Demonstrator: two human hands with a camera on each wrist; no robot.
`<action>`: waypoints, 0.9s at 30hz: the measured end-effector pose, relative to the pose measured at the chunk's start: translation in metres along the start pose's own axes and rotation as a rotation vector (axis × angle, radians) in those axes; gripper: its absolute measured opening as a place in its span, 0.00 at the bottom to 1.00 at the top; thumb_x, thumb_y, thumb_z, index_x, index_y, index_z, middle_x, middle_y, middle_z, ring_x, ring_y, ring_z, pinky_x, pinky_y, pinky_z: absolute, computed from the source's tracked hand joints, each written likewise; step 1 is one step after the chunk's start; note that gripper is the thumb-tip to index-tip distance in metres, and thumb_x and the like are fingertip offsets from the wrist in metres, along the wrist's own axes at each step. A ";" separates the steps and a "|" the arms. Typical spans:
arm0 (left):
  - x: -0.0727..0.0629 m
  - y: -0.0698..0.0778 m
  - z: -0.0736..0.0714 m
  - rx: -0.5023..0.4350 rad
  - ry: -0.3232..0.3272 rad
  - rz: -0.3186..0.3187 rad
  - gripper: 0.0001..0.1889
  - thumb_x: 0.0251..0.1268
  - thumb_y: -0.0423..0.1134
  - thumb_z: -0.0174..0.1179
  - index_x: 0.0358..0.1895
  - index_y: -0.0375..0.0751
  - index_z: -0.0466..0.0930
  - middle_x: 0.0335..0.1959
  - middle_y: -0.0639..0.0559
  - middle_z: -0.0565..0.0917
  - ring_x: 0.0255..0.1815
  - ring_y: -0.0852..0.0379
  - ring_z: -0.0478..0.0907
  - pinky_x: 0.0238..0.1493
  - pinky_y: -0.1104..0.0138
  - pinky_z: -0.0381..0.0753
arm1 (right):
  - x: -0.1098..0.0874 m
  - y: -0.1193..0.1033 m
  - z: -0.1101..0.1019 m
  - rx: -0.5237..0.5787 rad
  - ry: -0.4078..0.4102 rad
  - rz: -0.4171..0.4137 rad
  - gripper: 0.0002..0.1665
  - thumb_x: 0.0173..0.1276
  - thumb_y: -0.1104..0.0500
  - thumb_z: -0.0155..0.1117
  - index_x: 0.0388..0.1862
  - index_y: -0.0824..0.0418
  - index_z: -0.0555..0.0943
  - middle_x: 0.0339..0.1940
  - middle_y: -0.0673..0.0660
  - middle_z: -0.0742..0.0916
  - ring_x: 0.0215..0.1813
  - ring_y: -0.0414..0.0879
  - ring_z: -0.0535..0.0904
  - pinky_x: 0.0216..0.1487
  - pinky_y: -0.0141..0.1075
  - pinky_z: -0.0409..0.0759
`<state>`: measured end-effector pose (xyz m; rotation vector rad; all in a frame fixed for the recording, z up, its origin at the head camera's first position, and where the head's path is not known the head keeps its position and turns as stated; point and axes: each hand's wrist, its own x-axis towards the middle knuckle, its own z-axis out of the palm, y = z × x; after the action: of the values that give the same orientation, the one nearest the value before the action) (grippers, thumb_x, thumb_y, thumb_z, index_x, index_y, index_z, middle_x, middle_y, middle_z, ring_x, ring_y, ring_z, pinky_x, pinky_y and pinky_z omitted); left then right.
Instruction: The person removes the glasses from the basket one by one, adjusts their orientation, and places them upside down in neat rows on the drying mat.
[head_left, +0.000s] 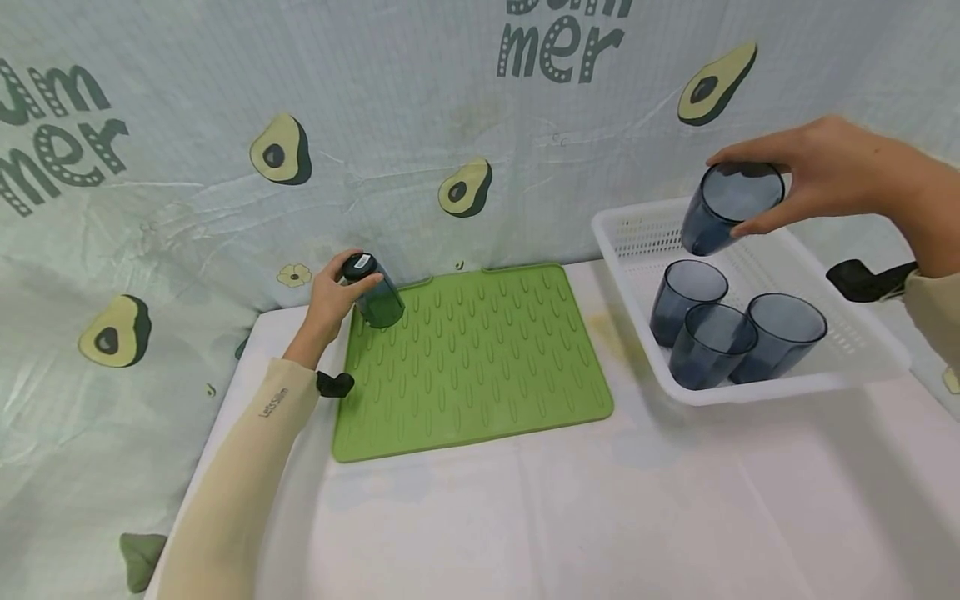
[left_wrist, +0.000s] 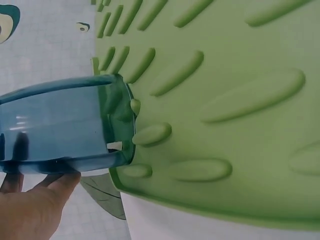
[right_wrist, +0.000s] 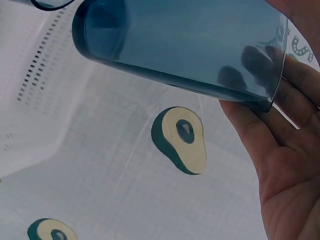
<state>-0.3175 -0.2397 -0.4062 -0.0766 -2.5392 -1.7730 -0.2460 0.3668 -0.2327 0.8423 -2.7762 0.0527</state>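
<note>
At the far left corner of a green ridged drying mat, my left hand grips a blue-tinted drinking glass. That glass is upside down, its base with a small white label on top and its rim at the mat. In the left wrist view, fingertips press against the side of the glass. My right hand holds a second blue glass near its rim, tilted with the mouth up, above the white basket. Fingers show through its wall in the right wrist view.
Inside the basket three more blue glasses stand mouth up: one farther back, one in front and one to the right. A white cloth covers the table. Behind it hangs a sheet printed with avocados.
</note>
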 end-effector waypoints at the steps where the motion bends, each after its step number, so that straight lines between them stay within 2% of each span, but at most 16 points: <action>1: 0.000 0.001 0.000 0.003 0.000 0.004 0.39 0.69 0.42 0.68 0.79 0.44 0.61 0.79 0.42 0.60 0.80 0.44 0.56 0.74 0.48 0.66 | 0.000 -0.001 0.000 0.002 0.005 -0.004 0.56 0.36 0.45 0.90 0.67 0.62 0.78 0.56 0.69 0.86 0.47 0.62 0.84 0.45 0.63 0.82; 4: -0.003 0.005 -0.001 0.007 -0.004 -0.009 0.38 0.69 0.40 0.68 0.79 0.41 0.61 0.79 0.41 0.61 0.80 0.44 0.55 0.75 0.46 0.63 | 0.000 -0.005 0.000 0.008 0.018 -0.024 0.55 0.36 0.45 0.90 0.66 0.60 0.79 0.55 0.66 0.87 0.43 0.58 0.84 0.42 0.58 0.82; 7: -0.009 0.016 -0.001 0.013 -0.018 -0.027 0.38 0.69 0.38 0.67 0.78 0.39 0.61 0.78 0.38 0.61 0.80 0.42 0.55 0.74 0.45 0.63 | 0.001 -0.011 0.000 0.018 0.024 -0.044 0.54 0.37 0.45 0.90 0.65 0.58 0.80 0.55 0.64 0.87 0.41 0.55 0.84 0.40 0.55 0.82; 12: -0.019 0.033 0.001 0.020 -0.045 -0.017 0.37 0.71 0.37 0.65 0.78 0.35 0.59 0.78 0.35 0.59 0.80 0.38 0.54 0.74 0.43 0.62 | 0.002 -0.021 -0.003 0.036 0.032 -0.055 0.53 0.38 0.45 0.89 0.66 0.57 0.79 0.57 0.64 0.86 0.42 0.57 0.85 0.41 0.56 0.82; 15: -0.020 0.035 0.001 0.018 -0.053 -0.007 0.37 0.72 0.39 0.65 0.79 0.35 0.58 0.79 0.35 0.58 0.80 0.38 0.53 0.74 0.43 0.62 | 0.003 -0.025 -0.003 0.047 0.053 -0.084 0.53 0.38 0.46 0.89 0.66 0.56 0.80 0.57 0.62 0.87 0.41 0.55 0.85 0.40 0.52 0.82; 16: -0.020 0.034 0.002 0.015 -0.053 -0.005 0.37 0.72 0.39 0.64 0.79 0.35 0.58 0.79 0.34 0.58 0.79 0.37 0.54 0.74 0.43 0.63 | 0.002 -0.027 -0.003 0.050 0.061 -0.096 0.53 0.37 0.46 0.89 0.66 0.56 0.80 0.57 0.61 0.87 0.40 0.53 0.85 0.39 0.48 0.82; 19: -0.020 0.035 0.002 0.013 -0.049 -0.003 0.37 0.72 0.38 0.64 0.79 0.35 0.57 0.78 0.35 0.61 0.78 0.39 0.59 0.74 0.47 0.65 | 0.001 -0.031 -0.001 0.062 0.072 -0.126 0.53 0.36 0.46 0.90 0.66 0.56 0.80 0.57 0.59 0.87 0.41 0.51 0.85 0.38 0.45 0.81; 21: -0.016 0.028 0.001 0.017 -0.043 0.004 0.37 0.72 0.38 0.65 0.79 0.36 0.58 0.77 0.35 0.62 0.77 0.39 0.61 0.74 0.48 0.66 | 0.001 -0.034 0.000 0.065 0.076 -0.143 0.53 0.37 0.47 0.90 0.66 0.56 0.80 0.58 0.58 0.87 0.39 0.48 0.84 0.38 0.44 0.80; 23: -0.011 0.018 0.000 0.027 -0.032 0.014 0.38 0.71 0.40 0.66 0.79 0.37 0.58 0.76 0.36 0.63 0.75 0.40 0.64 0.73 0.50 0.67 | 0.001 -0.037 0.001 0.080 0.068 -0.152 0.53 0.38 0.47 0.90 0.66 0.57 0.79 0.59 0.59 0.87 0.42 0.50 0.86 0.40 0.49 0.81; 26: -0.003 0.002 -0.001 0.046 -0.013 0.037 0.39 0.70 0.44 0.67 0.79 0.40 0.59 0.76 0.38 0.65 0.75 0.42 0.65 0.72 0.50 0.68 | 0.003 -0.040 0.003 0.095 0.077 -0.174 0.53 0.36 0.49 0.90 0.66 0.57 0.80 0.59 0.59 0.87 0.41 0.50 0.86 0.41 0.48 0.83; 27: -0.002 -0.002 -0.002 0.047 -0.006 0.044 0.39 0.69 0.46 0.68 0.79 0.41 0.60 0.76 0.39 0.65 0.75 0.43 0.65 0.72 0.51 0.69 | 0.004 -0.042 0.004 0.104 0.071 -0.173 0.53 0.37 0.49 0.90 0.66 0.58 0.79 0.59 0.59 0.86 0.45 0.52 0.86 0.43 0.50 0.83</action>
<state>-0.3153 -0.2418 -0.4074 -0.1344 -2.5612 -1.6988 -0.2269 0.3298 -0.2372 1.0810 -2.6434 0.1942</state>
